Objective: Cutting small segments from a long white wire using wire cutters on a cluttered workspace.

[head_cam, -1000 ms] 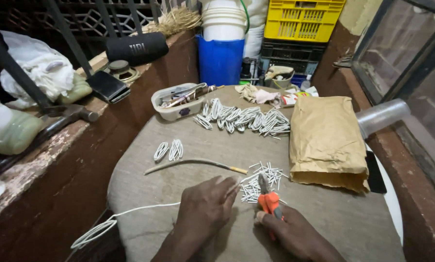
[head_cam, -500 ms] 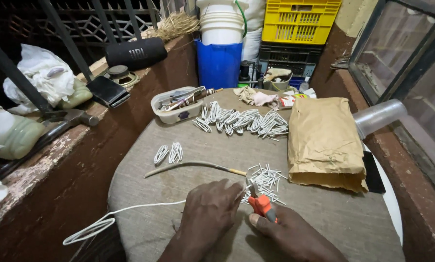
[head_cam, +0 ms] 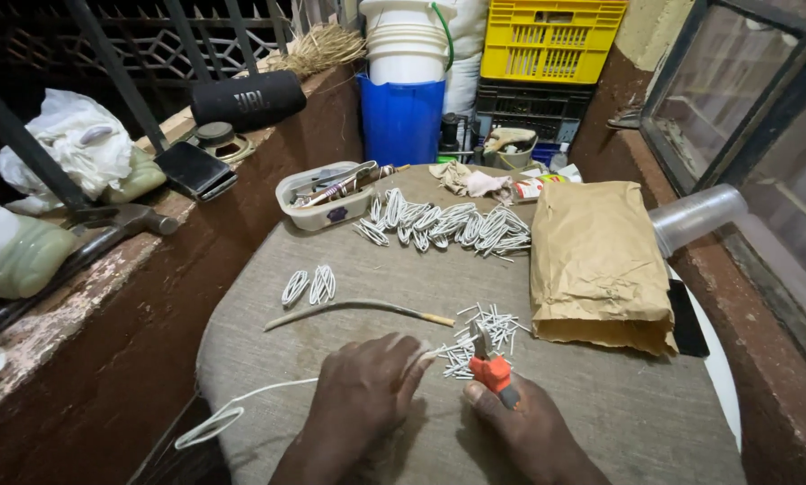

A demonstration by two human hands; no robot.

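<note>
Your desk (head_cam: 601,422) is a round top under a grey-brown cloth, squeezed between a brick ledge (head_cam: 88,296) on your left and a window (head_cam: 744,108) on your right. At the back there's a blue bin (head_cam: 403,121) with white buckets (head_cam: 407,40) stacked on it, plus a yellow crate (head_cam: 551,40). On the cloth you've got a brown paper bag (head_cam: 596,265), a white tray (head_cam: 322,198) of tools, a row of folded wire bundles (head_cam: 448,224), two more bundles (head_cam: 309,286) and a thin stick (head_cam: 358,310). The ledge holds a hammer (head_cam: 88,242), a black speaker (head_cam: 246,99) and a phone (head_cam: 196,171).

Compared with a second ago, your hands sit a bit closer together and the pliers have tipped more upright by the pile of cut bits (head_cam: 484,332).

Your left hand (head_cam: 367,395) lies palm down, its grip closed on the white wire (head_cam: 241,409), which trails off the near left edge in a loop. Your right hand (head_cam: 520,431) has its grip clamped on the orange handles of the pliers (head_cam: 488,359), nose pointing away from you, just beside the wire's end.
</note>
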